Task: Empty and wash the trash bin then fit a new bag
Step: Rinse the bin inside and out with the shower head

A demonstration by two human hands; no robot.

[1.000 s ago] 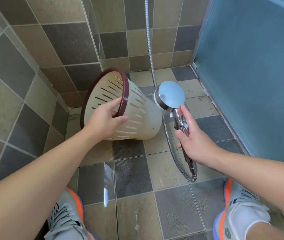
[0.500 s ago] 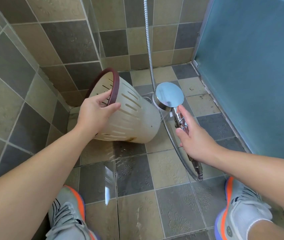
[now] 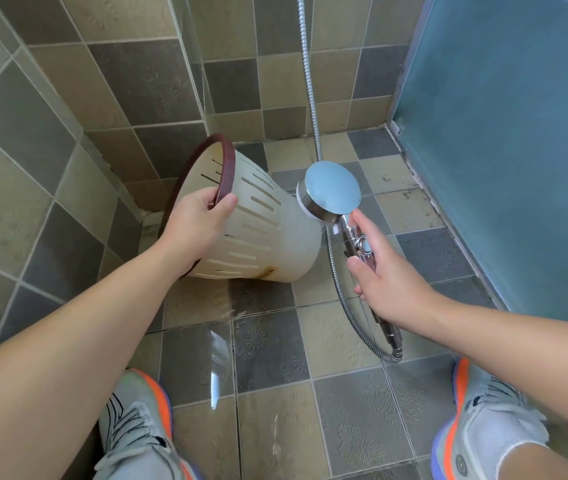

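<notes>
Left hand grips the bin by its dark rim, thumb outside, fingers curled inside; bin tipped sideways above the wet floor. Right hand clasps the shower head handle, forefinger extended, head against the bin's base.

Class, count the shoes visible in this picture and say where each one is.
2. One shoe at bottom left, below the left arm; the other shoe at bottom right, below the right arm. Both are partly cut off by the frame.

The shower hose runs off the top edge; both shoes are cut off below.
</notes>
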